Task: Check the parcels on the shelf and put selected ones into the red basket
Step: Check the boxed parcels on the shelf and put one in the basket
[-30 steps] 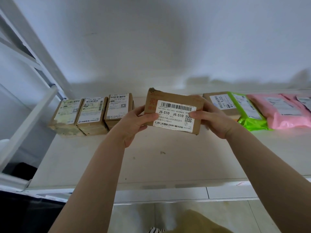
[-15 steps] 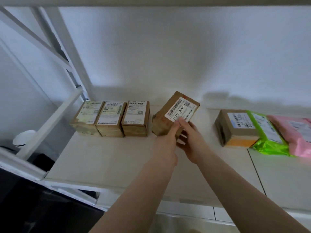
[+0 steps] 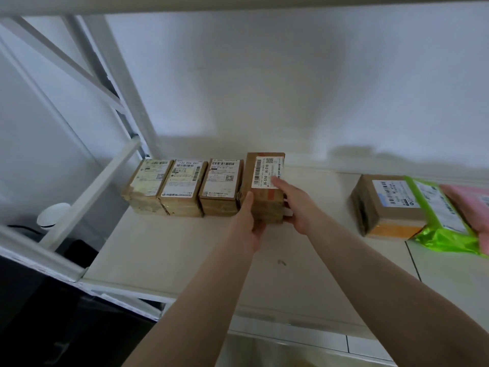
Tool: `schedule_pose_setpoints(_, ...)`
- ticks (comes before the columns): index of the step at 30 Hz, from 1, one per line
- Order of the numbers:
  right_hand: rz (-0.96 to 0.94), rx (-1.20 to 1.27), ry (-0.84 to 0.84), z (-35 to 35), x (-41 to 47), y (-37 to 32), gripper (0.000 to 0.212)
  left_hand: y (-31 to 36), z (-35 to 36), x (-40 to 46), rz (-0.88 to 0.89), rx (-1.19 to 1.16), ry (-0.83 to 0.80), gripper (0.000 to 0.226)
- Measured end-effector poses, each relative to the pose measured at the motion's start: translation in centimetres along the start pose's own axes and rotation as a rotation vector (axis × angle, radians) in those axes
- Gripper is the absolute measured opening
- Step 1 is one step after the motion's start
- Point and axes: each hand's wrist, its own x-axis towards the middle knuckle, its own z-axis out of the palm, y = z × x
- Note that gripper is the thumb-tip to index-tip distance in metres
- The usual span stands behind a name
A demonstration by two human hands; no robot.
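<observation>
A brown cardboard parcel labelled J6-S10 (image 3: 265, 186) rests on the white shelf (image 3: 169, 250), flush against a row of three similar brown boxes (image 3: 182, 186) to its left. My left hand (image 3: 248, 226) grips the parcel's near left corner. My right hand (image 3: 293, 202) holds its right side, fingers lying over the label. Further right lie another brown box (image 3: 389, 205), a green bag (image 3: 444, 221) and a pink bag (image 3: 473, 205). The red basket is not in view.
White shelf posts and diagonal braces (image 3: 87, 186) rise at the left. An upper shelf board (image 3: 238, 4) runs overhead. A small white round object (image 3: 53, 214) sits beyond the left frame. Tiled floor (image 3: 304, 348) shows below the shelf edge.
The J6-S10 parcel, held up and read a second ago, has been turned and set down on the shelf against the three-box row. Both hands remain on it.
</observation>
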Motion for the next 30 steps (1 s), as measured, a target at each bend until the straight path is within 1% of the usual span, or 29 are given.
schedule_pose_setpoints(6,0.037,-0.026,0.0,0.6,0.0,-0.5,0.039,0.4,-0.2,0.4,0.004,-0.018,0.036,0.028)
schedule_pose_setpoints(10,0.03,-0.039,0.004,0.6,0.0,-0.4,0.041,0.5,-0.1,0.3,0.009,0.009,0.079,0.027)
schedule_pose_setpoints(13,0.025,-0.051,0.0,0.7,-0.1,-0.4,0.043,0.3,-0.1,0.4,0.017,0.001,0.094,0.034)
schedule_pose_setpoints(16,0.016,-0.069,0.0,0.6,-0.4,-0.5,0.045,0.2,0.0,0.0,0.018,-0.011,0.076,0.043)
schedule_pose_setpoints(19,0.012,-0.085,0.005,0.4,-1.1,-0.6,0.048,-0.1,0.2,-0.3,0.019,0.102,0.089,0.048)
schedule_pose_setpoints(22,0.017,-0.108,0.077,-0.3,-1.4,-0.3,0.051,-0.9,0.4,-0.5,-0.012,0.197,0.116,0.055)
schedule_pose_setpoints(24,0.021,-0.071,0.138,-1.2,-2.0,0.2,0.05,-1.9,0.6,-0.5,-0.04,0.235,0.091,0.062)
schedule_pose_setpoints(26,0.037,0.006,0.214,-2.8,-2.8,1.3,0.056,-3.3,1.3,-0.7,-0.059,0.269,0.056,0.069)
schedule_pose_setpoints(29,0.109,0.187,0.297,-5.8,-4.6,3.2,0.063,-5.3,3.2,-1.3,-0.03,0.331,0.036,0.084)
schedule_pose_setpoints(30,0.128,0.253,0.32,-7.4,-5.4,3.7,0.063,-6.3,4.1,-1.7,-0.018,0.347,0.035,0.086)
